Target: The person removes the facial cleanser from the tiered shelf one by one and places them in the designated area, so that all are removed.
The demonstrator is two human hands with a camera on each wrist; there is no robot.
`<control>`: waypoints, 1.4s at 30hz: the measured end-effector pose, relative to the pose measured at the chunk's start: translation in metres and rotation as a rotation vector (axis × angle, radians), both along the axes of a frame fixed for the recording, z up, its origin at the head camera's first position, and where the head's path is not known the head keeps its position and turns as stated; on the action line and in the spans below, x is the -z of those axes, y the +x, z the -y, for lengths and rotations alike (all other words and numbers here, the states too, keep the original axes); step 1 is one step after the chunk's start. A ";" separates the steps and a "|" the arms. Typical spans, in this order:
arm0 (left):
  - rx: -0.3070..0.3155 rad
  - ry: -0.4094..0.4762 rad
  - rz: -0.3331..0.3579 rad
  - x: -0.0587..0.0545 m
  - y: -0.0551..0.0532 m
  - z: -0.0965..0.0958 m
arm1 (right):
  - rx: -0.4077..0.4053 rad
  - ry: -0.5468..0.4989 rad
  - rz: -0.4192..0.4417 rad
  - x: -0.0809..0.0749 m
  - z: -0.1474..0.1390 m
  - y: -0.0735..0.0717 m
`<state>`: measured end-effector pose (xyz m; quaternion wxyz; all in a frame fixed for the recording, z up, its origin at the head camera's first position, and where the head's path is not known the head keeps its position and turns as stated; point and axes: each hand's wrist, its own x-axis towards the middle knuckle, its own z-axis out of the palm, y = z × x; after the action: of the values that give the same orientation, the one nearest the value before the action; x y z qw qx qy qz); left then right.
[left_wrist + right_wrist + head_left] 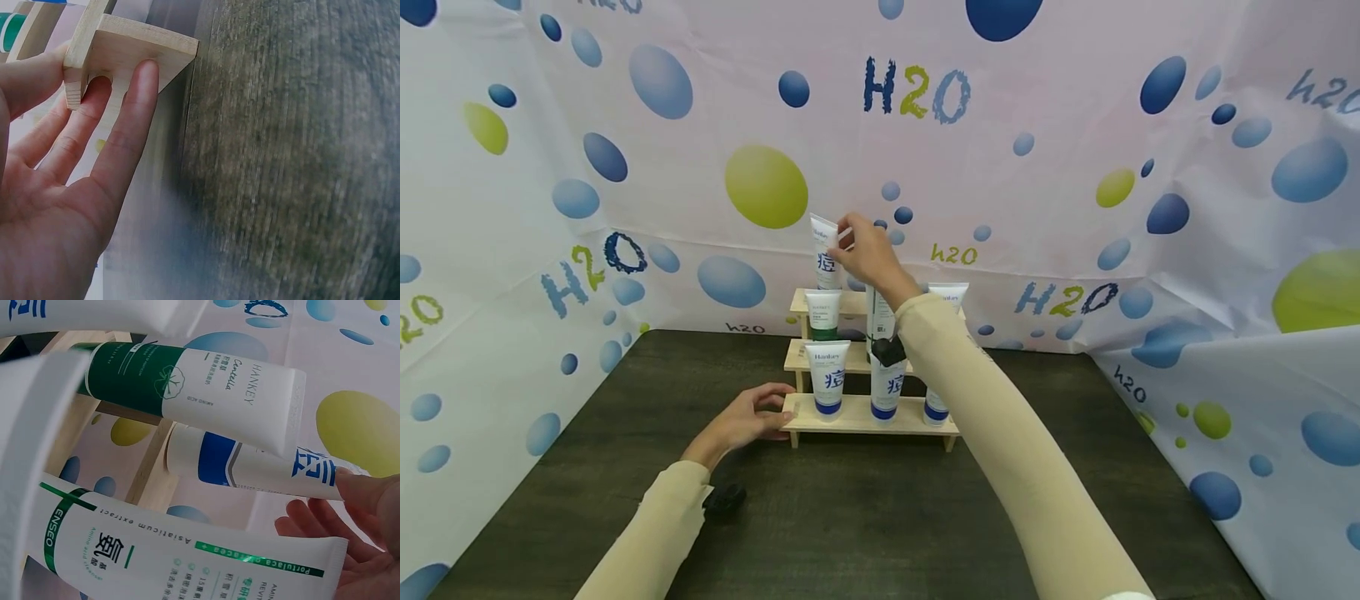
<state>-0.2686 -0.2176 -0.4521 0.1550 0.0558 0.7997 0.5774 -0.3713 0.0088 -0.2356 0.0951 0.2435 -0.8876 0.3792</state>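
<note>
A three-tier wooden display stand holds several white tubes. My right hand pinches the upper part of a white face-wash tube with blue lettering, upright at the top tier's left end. In the right wrist view, this tube's blue-banded cap end meets the wood. My left hand grips the left end of the lowest tier. In the left wrist view the thumb lies over the board and fingers reach beneath it. A green-and-white tube stands on the middle tier, below my right hand.
On the bottom tier stand tubes with blue caps: a left one, a middle one and one partly behind my right sleeve. A green-printed tube stands beside the right hand. The dark table meets a patterned backdrop.
</note>
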 end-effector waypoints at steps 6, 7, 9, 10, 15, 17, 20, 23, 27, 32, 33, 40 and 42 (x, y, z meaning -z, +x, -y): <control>0.001 -0.003 -0.007 0.003 -0.002 0.000 | 0.023 0.042 0.007 0.002 0.002 0.002; 0.004 -0.005 -0.010 0.004 -0.002 0.001 | 0.024 0.045 0.009 0.003 0.002 0.002; -0.005 -0.003 -0.003 0.005 -0.003 0.001 | 0.029 0.057 0.009 0.003 0.003 0.002; -0.009 -0.002 -0.001 0.005 -0.003 0.001 | 0.031 0.063 0.009 0.003 0.004 0.003; -0.017 -0.001 -0.001 0.005 -0.003 0.001 | 0.035 0.099 0.005 0.004 0.005 0.003; -0.005 0.000 -0.009 0.004 -0.003 0.001 | 0.035 0.105 0.001 0.004 0.005 0.003; 0.005 0.001 -0.016 0.005 -0.002 0.001 | 0.036 0.108 -0.007 0.004 0.005 0.003; -0.009 0.004 -0.005 0.005 -0.002 0.001 | 0.033 0.104 -0.013 0.004 0.004 0.004; -0.023 0.004 0.002 0.005 -0.002 0.001 | 0.022 0.105 -0.028 0.001 0.001 0.005; -0.010 0.002 -0.010 0.005 -0.001 0.001 | 0.019 0.062 -0.043 -0.004 -0.009 0.005; -0.006 0.002 -0.011 0.005 0.000 0.000 | 0.019 0.044 -0.041 -0.007 -0.011 0.005; -0.031 -0.004 0.001 0.004 -0.001 0.000 | 0.020 -0.132 -0.002 -0.030 -0.028 0.009; -0.034 -0.001 0.006 0.004 -0.001 0.000 | 0.018 -0.199 0.017 -0.037 -0.035 0.010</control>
<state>-0.2692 -0.2176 -0.4560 0.1475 0.0402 0.8003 0.5798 -0.3612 0.0435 -0.1987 0.1147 0.2216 -0.8486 0.4665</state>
